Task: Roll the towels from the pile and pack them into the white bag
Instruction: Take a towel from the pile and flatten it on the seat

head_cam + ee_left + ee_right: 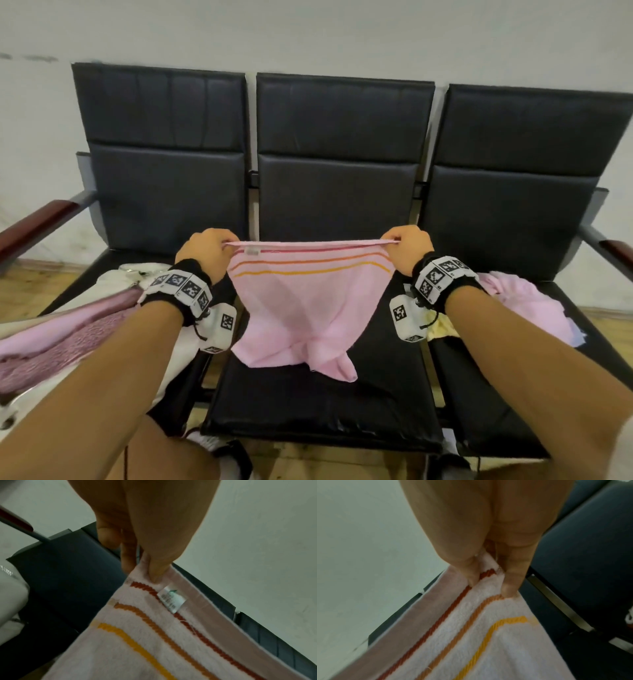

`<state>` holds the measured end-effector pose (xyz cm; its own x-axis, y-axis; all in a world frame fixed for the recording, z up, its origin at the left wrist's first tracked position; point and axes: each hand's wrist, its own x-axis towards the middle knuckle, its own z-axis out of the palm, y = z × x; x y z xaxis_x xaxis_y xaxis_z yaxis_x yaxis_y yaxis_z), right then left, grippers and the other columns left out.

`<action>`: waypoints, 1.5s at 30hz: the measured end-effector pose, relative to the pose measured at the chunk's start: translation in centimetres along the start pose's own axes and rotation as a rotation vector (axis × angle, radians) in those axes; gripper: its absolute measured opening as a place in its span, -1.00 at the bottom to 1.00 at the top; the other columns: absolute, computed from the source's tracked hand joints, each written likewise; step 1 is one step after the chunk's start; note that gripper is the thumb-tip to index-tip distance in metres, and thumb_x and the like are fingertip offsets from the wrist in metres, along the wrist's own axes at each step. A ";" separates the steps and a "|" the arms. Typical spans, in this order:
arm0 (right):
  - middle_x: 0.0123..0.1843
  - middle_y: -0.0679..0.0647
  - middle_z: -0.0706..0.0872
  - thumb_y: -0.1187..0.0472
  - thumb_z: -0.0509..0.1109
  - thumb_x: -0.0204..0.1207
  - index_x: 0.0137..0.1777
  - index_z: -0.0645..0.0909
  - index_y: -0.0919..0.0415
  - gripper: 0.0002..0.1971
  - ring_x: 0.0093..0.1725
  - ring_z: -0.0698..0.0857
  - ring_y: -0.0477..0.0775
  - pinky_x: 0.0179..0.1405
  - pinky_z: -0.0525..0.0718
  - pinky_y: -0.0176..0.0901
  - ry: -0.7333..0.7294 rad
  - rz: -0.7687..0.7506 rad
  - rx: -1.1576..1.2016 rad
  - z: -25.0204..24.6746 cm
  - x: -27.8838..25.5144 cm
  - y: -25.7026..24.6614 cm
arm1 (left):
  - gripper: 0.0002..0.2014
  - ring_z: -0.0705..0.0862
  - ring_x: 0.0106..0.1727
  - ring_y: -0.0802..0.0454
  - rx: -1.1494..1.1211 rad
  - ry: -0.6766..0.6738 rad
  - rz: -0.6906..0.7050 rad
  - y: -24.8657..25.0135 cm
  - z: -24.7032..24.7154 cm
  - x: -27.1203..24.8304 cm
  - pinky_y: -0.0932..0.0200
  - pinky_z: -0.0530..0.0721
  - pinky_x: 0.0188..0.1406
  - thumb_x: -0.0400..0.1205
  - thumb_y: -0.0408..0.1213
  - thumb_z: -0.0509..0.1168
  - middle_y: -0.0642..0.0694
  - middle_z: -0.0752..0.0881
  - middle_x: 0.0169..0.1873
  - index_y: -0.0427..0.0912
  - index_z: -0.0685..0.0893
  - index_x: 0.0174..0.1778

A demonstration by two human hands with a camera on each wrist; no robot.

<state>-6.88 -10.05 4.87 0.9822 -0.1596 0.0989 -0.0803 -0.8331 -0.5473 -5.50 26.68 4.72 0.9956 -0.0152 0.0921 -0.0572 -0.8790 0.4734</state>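
Note:
A pink towel (301, 308) with red, orange and yellow stripes hangs stretched over the middle black seat, its lower end bunched on the cushion. My left hand (209, 250) pinches its top left corner (147, 572), near a small white label (171, 599). My right hand (407, 246) pinches the top right corner (488, 574). The white bag (113, 281) lies on the left seat with pink towels (61, 339) in it. A pile of pink and yellow towels (524, 305) sits on the right seat.
Three joined black seats (322, 404) stand against a white wall (308, 31), with red-topped armrests (37, 226) at both ends. A wooden floor (27, 277) shows at the sides. My knees are below the front edge of the seats.

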 end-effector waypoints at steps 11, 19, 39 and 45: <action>0.14 0.29 0.72 0.16 0.09 0.67 0.00 0.68 0.23 -0.68 0.11 0.66 0.35 0.01 0.57 -0.05 0.045 0.145 -0.006 -0.7 5.1 -2.1 | -0.90 0.72 0.04 -0.28 -0.120 0.153 -0.015 4.2 1.4 5.6 0.07 0.59 -0.08 0.63 -0.26 0.33 -0.18 0.76 -0.05 -0.13 0.76 -0.03; 0.14 0.10 0.67 0.26 0.17 0.69 0.15 0.69 0.23 -0.74 0.09 0.59 -0.03 0.09 0.40 -0.57 0.681 -0.269 0.495 -8.2 8.3 -7.3 | -0.79 0.70 0.01 0.13 -0.742 0.743 0.201 8.7 -5.5 7.8 0.26 0.66 0.07 0.68 -0.29 0.25 0.00 0.76 0.01 -0.16 0.77 0.12; -0.02 0.06 0.79 0.22 0.34 0.59 -0.07 0.78 0.10 -0.83 0.05 0.71 0.21 0.12 0.63 -0.05 -0.178 0.054 -0.045 9.4 -7.3 12.3 | -0.85 0.76 -0.12 -0.06 -0.122 -0.245 -0.009 -6.3 16.3 -5.4 0.14 0.62 -0.11 0.59 -0.21 0.46 -0.02 0.80 -0.26 0.09 0.77 -0.28; 0.10 0.06 0.77 0.11 0.35 0.55 -0.02 0.74 0.01 -0.86 0.14 0.72 0.18 0.12 0.63 -0.15 -0.408 0.127 -0.172 14.6 -13.1 17.7 | -0.89 0.75 0.04 -0.16 0.080 -0.461 -0.045 -8.8 20.8 -10.4 0.17 0.62 -0.06 0.63 -0.21 0.36 -0.10 0.81 -0.07 -0.01 0.81 -0.13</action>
<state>-18.69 -14.93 -18.28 0.9465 -0.0733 -0.3142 -0.1974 -0.9019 -0.3843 -13.77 24.63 -18.66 0.9270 -0.1704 -0.3340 -0.0255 -0.9174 0.3972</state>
